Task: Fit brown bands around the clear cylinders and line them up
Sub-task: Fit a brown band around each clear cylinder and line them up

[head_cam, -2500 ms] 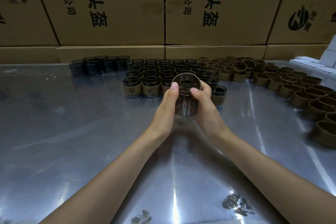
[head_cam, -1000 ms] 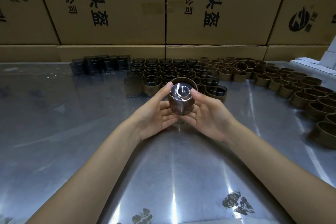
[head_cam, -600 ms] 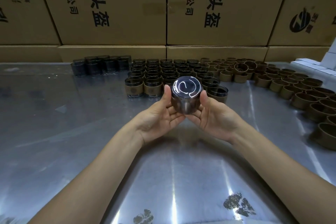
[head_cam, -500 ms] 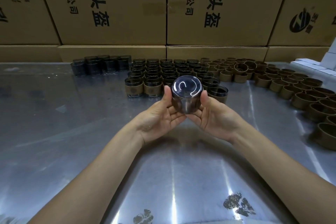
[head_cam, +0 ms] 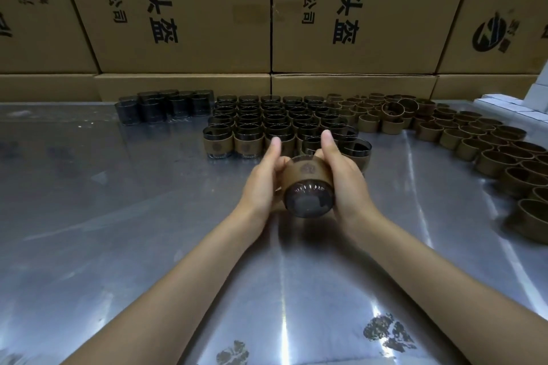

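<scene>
Between both hands I hold a clear dark-tinted cylinder (head_cam: pixel 307 201) lying on its side, its closed end facing me. A brown band (head_cam: pixel 305 170) sits around its far half. My left hand (head_cam: pixel 261 184) grips the left side and my right hand (head_cam: pixel 345 184) grips the right side, both thumbs pointing up and away. Behind them stand rows of banded cylinders (head_cam: pixel 267 124). Bare tinted cylinders (head_cam: pixel 166 105) cluster at the back left. Loose brown bands (head_cam: pixel 462 136) spread across the right.
Stacked cardboard boxes (head_cam: pixel 267 9) wall off the back of the shiny metal table (head_cam: pixel 118 216). White boxes (head_cam: pixel 519 104) sit at the far right edge. One banded cylinder (head_cam: pixel 355 151) stands just behind my right hand.
The cylinder has been tipped over so its closed end now faces me instead of pointing up. Both hands dropped slightly lower and the thumbs now stick upward.
</scene>
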A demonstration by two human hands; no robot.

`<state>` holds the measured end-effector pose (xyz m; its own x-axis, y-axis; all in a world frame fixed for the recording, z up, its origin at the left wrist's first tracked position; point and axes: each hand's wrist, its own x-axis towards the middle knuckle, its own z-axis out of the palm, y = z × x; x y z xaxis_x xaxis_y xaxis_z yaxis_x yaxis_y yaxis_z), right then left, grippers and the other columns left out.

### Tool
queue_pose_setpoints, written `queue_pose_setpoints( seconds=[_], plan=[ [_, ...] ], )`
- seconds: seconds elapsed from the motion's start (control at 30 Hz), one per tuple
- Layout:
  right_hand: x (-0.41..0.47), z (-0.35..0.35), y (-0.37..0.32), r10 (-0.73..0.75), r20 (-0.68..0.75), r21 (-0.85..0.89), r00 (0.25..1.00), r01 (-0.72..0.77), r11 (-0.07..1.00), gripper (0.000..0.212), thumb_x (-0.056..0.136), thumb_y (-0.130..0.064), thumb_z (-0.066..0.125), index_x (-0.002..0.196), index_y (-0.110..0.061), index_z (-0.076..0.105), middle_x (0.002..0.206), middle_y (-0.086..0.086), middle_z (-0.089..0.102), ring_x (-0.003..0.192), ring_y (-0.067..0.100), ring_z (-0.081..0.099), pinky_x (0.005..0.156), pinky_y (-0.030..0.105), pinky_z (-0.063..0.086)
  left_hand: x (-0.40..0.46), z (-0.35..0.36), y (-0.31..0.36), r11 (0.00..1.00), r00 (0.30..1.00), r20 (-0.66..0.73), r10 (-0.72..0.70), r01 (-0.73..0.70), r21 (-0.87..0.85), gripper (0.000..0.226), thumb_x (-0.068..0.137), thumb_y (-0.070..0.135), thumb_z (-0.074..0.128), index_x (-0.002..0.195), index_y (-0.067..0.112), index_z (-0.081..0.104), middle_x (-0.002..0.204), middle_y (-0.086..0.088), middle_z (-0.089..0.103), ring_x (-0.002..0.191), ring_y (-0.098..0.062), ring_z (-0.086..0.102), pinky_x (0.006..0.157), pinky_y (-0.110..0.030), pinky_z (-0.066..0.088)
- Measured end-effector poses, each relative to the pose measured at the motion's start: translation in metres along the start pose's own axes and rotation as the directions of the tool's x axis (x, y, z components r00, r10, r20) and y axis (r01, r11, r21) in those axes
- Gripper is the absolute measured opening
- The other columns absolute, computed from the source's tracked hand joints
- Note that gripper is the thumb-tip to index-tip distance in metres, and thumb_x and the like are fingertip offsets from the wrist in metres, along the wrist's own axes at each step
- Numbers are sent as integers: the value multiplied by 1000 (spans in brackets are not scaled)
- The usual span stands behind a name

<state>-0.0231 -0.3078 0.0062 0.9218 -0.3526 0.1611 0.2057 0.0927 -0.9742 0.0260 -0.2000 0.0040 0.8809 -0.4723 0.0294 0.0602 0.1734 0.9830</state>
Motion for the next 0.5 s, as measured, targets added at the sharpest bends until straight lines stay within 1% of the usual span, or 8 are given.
queue_pose_setpoints(
  seconds=[0.03,0.07,0.1,0.17,0.23,0.3,0.4,0.5],
  plan=[
    [-1,1,2,-26,-37,-2,999,26,1000,47,87,-57,50,57,-21,52,56,-4,55,56,10,57,59,22,50,-1,5,-2,998,998,-34,53,-53,20,53,92,56,41,79,14,68,82,-16,63,83,-26,59,86,-40,49],
    [-1,2,3,-39,-60,5,997,40,999,48,89,-54,50,54,-22,51,55,-5,55,55,9,57,58,22,49,-1,8,-4,994,993,-65,102,-100,37,51,94,50,44,62,18,67,69,-6,63,73,-19,61,76,-31,51],
    [-1,3,4,-37,-76,20,996,39,999,48,90,-53,51,51,-24,53,55,-5,55,55,9,57,59,23,50,-1,9,-5,989,986,-88,145,-140,53,52,96,45,45,54,20,64,59,0,61,63,-12,61,66,-23,51],
    [0,4,7,-6,-107,44,994,11,999,50,88,-53,54,48,-24,59,59,-5,61,62,11,63,69,30,55,-3,12,-6,980,973,-119,197,-191,59,51,98,39,44,58,13,63,55,1,61,54,-8,60,55,-17,49],
    [0,6,8,18,-134,64,991,-9,998,46,86,-54,57,52,-24,64,76,1,68,79,22,69,85,41,56,-5,12,-6,979,971,-127,202,-201,20,51,97,39,45,61,9,64,60,-4,63,57,-13,62,59,-22,50],
    [-1,8,8,17,-139,71,990,-7,997,45,85,-55,58,57,-21,65,90,9,68,89,28,68,92,49,53,-6,13,-4,981,974,-124,188,-191,-15,50,96,40,46,65,6,66,67,-11,64,64,-20,63,65,-28,53],
    [-2,8,6,-14,-119,61,993,22,998,46,87,-55,56,56,-21,64,82,7,67,81,24,67,90,47,53,-7,14,-2,980,974,-125,187,-194,-39,49,95,41,47,65,6,64,72,-17,63,67,-27,63,69,-34,53],
    [-2,7,6,-56,-93,43,994,61,997,46,90,-52,52,58,-20,58,70,4,60,73,22,61,80,39,52,-5,12,-4,978,972,-118,203,-207,-24,50,95,40,48,56,13,65,65,-11,63,63,-22,63,67,-32,53]
  ],
)
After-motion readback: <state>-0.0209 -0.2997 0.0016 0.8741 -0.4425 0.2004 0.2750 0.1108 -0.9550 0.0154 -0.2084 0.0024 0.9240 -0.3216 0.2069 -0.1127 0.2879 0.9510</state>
